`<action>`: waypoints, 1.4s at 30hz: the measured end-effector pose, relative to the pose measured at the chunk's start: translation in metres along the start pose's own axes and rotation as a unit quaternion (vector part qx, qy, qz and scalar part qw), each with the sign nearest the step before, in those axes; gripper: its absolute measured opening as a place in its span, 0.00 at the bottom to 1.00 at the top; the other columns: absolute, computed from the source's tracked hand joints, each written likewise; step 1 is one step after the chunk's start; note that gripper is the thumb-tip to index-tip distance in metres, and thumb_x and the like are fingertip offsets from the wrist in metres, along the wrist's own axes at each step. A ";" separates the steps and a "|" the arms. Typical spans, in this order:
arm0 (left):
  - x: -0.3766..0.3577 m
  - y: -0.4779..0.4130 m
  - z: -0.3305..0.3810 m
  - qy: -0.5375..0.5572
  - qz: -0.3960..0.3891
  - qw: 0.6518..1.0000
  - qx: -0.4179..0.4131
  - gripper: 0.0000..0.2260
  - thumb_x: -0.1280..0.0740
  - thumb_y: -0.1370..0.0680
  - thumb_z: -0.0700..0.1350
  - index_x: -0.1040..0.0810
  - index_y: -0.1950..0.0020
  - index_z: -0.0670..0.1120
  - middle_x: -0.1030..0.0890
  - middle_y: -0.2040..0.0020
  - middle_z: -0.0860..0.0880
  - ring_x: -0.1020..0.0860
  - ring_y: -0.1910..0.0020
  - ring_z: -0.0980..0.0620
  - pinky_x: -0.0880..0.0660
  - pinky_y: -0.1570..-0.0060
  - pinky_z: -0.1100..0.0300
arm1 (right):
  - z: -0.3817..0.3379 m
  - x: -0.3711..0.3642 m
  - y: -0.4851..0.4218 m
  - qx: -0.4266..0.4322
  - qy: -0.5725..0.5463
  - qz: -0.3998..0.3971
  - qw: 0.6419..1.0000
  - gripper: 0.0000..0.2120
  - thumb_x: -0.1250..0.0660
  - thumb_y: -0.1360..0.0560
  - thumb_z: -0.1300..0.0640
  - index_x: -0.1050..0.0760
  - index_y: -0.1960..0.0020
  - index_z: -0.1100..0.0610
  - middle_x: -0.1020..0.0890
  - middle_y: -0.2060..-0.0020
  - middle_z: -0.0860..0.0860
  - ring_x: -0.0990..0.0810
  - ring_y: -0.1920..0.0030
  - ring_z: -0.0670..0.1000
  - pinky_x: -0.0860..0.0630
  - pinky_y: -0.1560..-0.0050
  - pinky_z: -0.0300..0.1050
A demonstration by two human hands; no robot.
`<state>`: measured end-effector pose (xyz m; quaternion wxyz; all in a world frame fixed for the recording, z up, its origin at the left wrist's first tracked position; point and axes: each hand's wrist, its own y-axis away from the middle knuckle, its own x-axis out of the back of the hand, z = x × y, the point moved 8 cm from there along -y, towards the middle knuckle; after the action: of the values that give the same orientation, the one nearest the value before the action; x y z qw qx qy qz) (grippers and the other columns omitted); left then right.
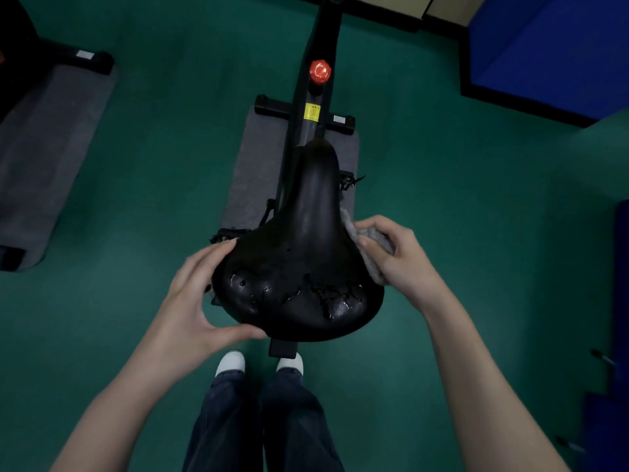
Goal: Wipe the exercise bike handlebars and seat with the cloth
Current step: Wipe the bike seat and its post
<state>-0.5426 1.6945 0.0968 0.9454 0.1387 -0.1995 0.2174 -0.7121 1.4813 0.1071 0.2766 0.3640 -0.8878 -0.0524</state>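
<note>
Looking straight down on the bike seat [299, 260] here, it sits dead centre in the view, right in front of the person's legs. It's a black saddle, wide at the near end and narrowing to a long nose that points away toward the frame [316, 107]. The cover is pretty beat up: the wide near part is cracked and peeling, with little glossy patches catching the light, while the nose looks smoother with a dull shine down the middle.

The left hand [190, 301] is cupped round the seat's near-left edge, fingers spread apart and curved along the left side, thumb hooked on the near rim. The right hand [398, 257] has its fingers clamped on a fuzzy grey cloth [374, 247], bunched up and pushed against the right side of the seat, about where the wide part starts to narrow. A bit of cloth sticks out on the far side of the hand and some hangs on the near side.

Further away on the frame there's a red knob [320, 71] and just nearer than it a yellow sticker [311, 112]. The bike stands on a grey mat [252, 178] on a green floor [459, 206]. White shoes [231, 362] poke out just near the seat, and there's another grey mat [51, 158] off to the left and a big blue block [551, 49] far right.
</note>
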 end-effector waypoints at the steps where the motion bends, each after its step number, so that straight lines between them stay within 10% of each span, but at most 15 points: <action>1: 0.000 0.000 0.000 0.000 0.000 1.000 -0.002 0.47 0.23 0.46 0.62 0.38 0.29 0.66 0.36 0.32 0.66 0.37 0.30 0.63 0.34 0.31 0.48 | 0.001 0.004 0.007 0.012 -0.009 0.009 1.000 0.10 0.36 0.23 0.65 0.23 0.51 0.52 0.20 0.60 0.48 0.23 0.57 0.46 0.26 0.50 0.44; 11: 0.001 -0.002 0.000 -0.004 -0.004 1.000 -0.016 0.46 0.24 0.47 0.63 0.39 0.32 0.70 0.39 0.36 0.74 0.37 0.33 0.67 0.34 0.36 0.59 | 0.053 -0.004 0.041 -0.149 -0.266 0.143 0.942 0.07 0.39 0.21 0.65 0.23 0.51 0.57 0.21 0.61 0.53 0.24 0.61 0.49 0.27 0.60 0.43; 14: 0.001 -0.002 0.002 0.002 -0.001 1.000 -0.022 0.46 0.24 0.47 0.62 0.39 0.31 0.68 0.38 0.36 0.73 0.36 0.33 0.66 0.35 0.37 0.61 | 0.045 -0.001 0.081 -0.087 -0.190 0.254 0.944 0.11 0.39 0.21 0.66 0.24 0.51 0.52 0.24 0.66 0.45 0.27 0.66 0.43 0.30 0.62 0.38; 17: 0.001 -0.001 0.002 0.004 0.001 1.000 -0.022 0.46 0.24 0.47 0.63 0.39 0.31 0.67 0.38 0.37 0.73 0.37 0.33 0.67 0.35 0.37 0.63 | 0.003 -0.008 0.101 0.029 -0.047 0.326 0.944 0.12 0.38 0.24 0.67 0.23 0.47 0.52 0.20 0.53 0.46 0.22 0.49 0.48 0.29 0.45 0.39; 26: 0.001 -0.001 0.006 -0.004 -0.002 1.000 -0.030 0.44 0.24 0.46 0.64 0.39 0.33 0.71 0.38 0.37 0.74 0.37 0.33 0.65 0.34 0.35 0.57 | -0.034 -0.035 0.112 0.193 0.107 0.321 0.921 0.11 0.37 0.26 0.71 0.21 0.47 0.64 0.21 0.51 0.54 0.26 0.47 0.53 0.29 0.41 0.49; 33: 0.001 -0.001 0.004 -0.003 -0.003 0.999 -0.033 0.45 0.24 0.46 0.64 0.39 0.32 0.69 0.39 0.37 0.73 0.36 0.32 0.60 0.33 0.33 0.53 | 0.046 -0.022 0.091 -0.128 -0.359 0.384 0.841 0.09 0.41 0.20 0.65 0.24 0.46 0.57 0.22 0.41 0.60 0.24 0.37 0.58 0.31 0.33 0.58; 42: 0.000 -0.002 0.000 0.000 -0.004 0.999 -0.045 0.45 0.24 0.45 0.63 0.39 0.31 0.69 0.39 0.36 0.72 0.37 0.31 0.61 0.33 0.35 0.57 | 0.056 -0.054 0.112 -0.181 -0.466 0.449 0.741 0.08 0.41 0.19 0.60 0.25 0.43 0.53 0.20 0.41 0.53 0.22 0.39 0.53 0.26 0.35 0.52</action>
<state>-0.5421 1.6928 0.0964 0.9515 0.0974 -0.2087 0.2040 -0.7792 1.5932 0.0690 -0.1191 -0.2034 -0.9405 -0.2448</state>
